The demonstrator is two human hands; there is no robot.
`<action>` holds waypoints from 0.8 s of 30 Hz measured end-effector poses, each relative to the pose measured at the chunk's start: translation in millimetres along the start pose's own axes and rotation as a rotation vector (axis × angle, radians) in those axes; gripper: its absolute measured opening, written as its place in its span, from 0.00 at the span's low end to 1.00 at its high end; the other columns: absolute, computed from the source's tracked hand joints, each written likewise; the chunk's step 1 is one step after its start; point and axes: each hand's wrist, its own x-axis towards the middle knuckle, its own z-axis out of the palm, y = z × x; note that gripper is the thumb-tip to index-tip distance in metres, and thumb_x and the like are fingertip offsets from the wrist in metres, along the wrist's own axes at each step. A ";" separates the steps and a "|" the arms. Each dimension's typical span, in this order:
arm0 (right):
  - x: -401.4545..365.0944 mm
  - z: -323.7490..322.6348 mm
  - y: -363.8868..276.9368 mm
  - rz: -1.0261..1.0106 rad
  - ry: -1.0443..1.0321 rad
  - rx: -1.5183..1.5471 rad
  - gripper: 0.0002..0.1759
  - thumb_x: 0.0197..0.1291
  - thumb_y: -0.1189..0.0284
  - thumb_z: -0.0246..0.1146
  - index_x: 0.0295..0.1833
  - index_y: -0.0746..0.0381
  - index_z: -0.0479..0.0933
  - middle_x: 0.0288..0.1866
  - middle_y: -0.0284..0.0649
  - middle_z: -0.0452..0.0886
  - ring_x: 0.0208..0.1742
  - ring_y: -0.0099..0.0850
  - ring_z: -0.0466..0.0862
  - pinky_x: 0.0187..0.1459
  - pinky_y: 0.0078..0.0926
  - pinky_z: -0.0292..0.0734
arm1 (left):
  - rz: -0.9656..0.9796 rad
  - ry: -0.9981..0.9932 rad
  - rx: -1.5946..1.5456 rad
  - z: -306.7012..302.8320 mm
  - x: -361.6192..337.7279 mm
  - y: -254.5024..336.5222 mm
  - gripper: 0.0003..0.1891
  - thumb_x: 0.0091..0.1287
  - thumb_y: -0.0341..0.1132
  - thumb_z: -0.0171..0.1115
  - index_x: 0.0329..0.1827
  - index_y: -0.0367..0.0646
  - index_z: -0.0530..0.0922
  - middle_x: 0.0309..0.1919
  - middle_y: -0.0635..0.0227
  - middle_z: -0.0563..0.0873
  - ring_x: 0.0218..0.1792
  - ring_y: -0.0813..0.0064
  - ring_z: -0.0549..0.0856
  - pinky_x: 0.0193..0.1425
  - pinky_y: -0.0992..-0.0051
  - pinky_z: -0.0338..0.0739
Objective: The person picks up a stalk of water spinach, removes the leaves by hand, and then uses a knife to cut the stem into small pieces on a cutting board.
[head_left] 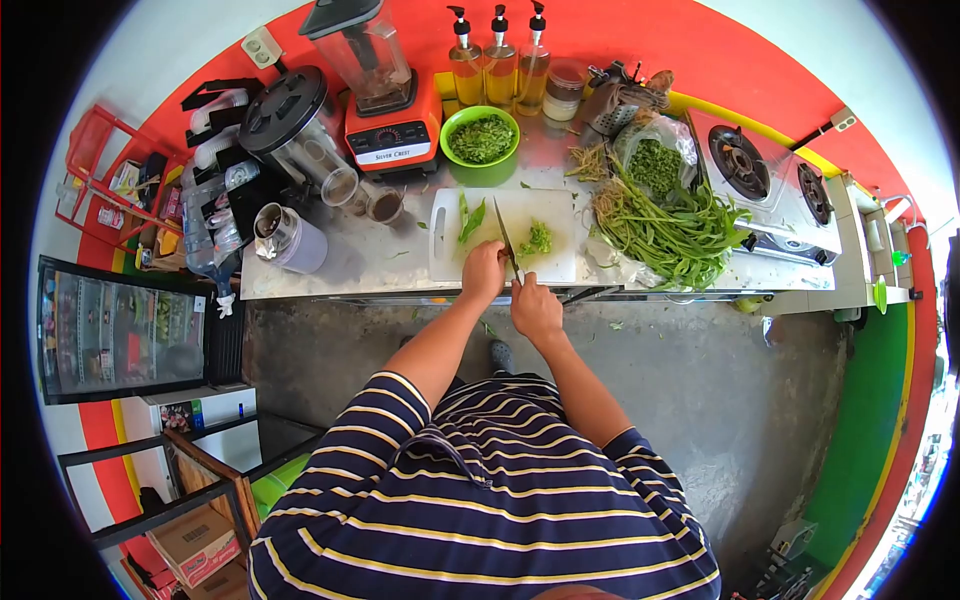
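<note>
My right hand [537, 308] is wrapped round the handle of a kitchen knife [506, 234], whose blade points away from me over a white cutting board [556, 258]. Beside the blade's lower end is my left hand [484, 272], its fingers drawn together at the near edge of the board. What those fingers hold, if anything, is hidden. Left of the blade lie a few green leaves [471, 218]. On its right sits a small heap of chopped greens [536, 237]. Just behind the board stands a green bowl [482, 172] filled with finely cut greens.
A large bunch of long leafy greens [672, 232] lies right of the board, beside a plastic bag of chopped greens [655, 168]. Further right is a gas stove [760, 190]. An orange blender [392, 130], pump bottles [500, 68] and a metal-lidded container [290, 238] stand around the steel counter.
</note>
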 end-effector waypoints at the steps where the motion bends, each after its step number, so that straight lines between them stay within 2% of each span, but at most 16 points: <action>1: -1.0 0.0 -1.8 -0.002 -0.003 -0.001 0.20 0.75 0.57 0.52 0.51 0.67 0.69 0.39 0.63 0.85 0.42 0.63 0.86 0.45 0.59 0.81 | -0.004 0.002 0.001 -1.7 -0.9 2.0 0.02 0.60 0.24 0.66 0.34 0.36 0.83 0.33 0.52 0.85 0.37 0.49 0.86 0.42 0.58 0.79; 3: -2.1 0.1 -4.9 -0.031 0.006 -0.114 0.19 0.75 0.58 0.53 0.50 0.66 0.69 0.38 0.57 0.87 0.41 0.55 0.89 0.43 0.52 0.85 | 0.027 0.032 0.049 -3.5 -2.2 6.2 0.02 0.59 0.25 0.65 0.34 0.35 0.82 0.33 0.51 0.85 0.36 0.48 0.85 0.42 0.56 0.79; 7: -1.5 6.1 -10.8 0.004 -0.034 -0.178 0.16 0.75 0.62 0.52 0.52 0.66 0.69 0.37 0.54 0.88 0.40 0.52 0.90 0.43 0.48 0.86 | 0.017 0.023 0.061 -5.3 -8.0 8.0 0.03 0.58 0.25 0.64 0.34 0.36 0.84 0.33 0.51 0.85 0.37 0.47 0.84 0.44 0.55 0.79; 9: 4.1 9.3 -11.0 0.031 -0.093 -0.182 0.14 0.72 0.67 0.53 0.54 0.67 0.68 0.41 0.56 0.88 0.44 0.52 0.90 0.46 0.46 0.86 | 0.064 0.062 0.116 -5.6 -11.3 4.9 0.04 0.57 0.25 0.64 0.34 0.37 0.85 0.33 0.52 0.85 0.40 0.48 0.84 0.46 0.57 0.79; 15: 11.8 -16.2 -16.5 0.002 -0.125 -0.161 0.16 0.68 0.70 0.55 0.55 0.69 0.68 0.49 0.61 0.86 0.51 0.55 0.88 0.51 0.47 0.84 | 0.021 0.020 -0.011 -11.2 -3.4 -10.7 0.05 0.57 0.26 0.69 0.35 0.37 0.85 0.34 0.53 0.84 0.41 0.51 0.84 0.47 0.59 0.78; 19: 8.4 0.6 -15.5 0.009 -0.161 -0.128 0.16 0.68 0.71 0.54 0.55 0.70 0.68 0.48 0.62 0.86 0.51 0.55 0.88 0.52 0.49 0.84 | -0.012 -0.003 -0.009 -13.0 -4.2 -10.9 0.06 0.58 0.26 0.69 0.37 0.37 0.83 0.35 0.54 0.83 0.40 0.50 0.83 0.47 0.59 0.78; 22: 16.4 4.1 -17.0 0.028 -0.156 -0.088 0.16 0.67 0.71 0.54 0.56 0.70 0.68 0.48 0.62 0.85 0.51 0.56 0.88 0.52 0.50 0.83 | 0.066 -0.006 0.088 -18.3 -12.7 -1.6 0.05 0.60 0.25 0.66 0.39 0.37 0.82 0.36 0.55 0.83 0.41 0.51 0.83 0.48 0.59 0.78; 24: 24.9 1.3 -15.6 0.010 -0.150 -0.110 0.17 0.68 0.71 0.53 0.56 0.71 0.66 0.49 0.64 0.85 0.51 0.56 0.88 0.52 0.51 0.83 | 0.124 0.014 0.124 -20.3 -19.8 3.6 0.03 0.65 0.26 0.61 0.37 0.38 0.82 0.37 0.57 0.82 0.44 0.51 0.81 0.49 0.56 0.78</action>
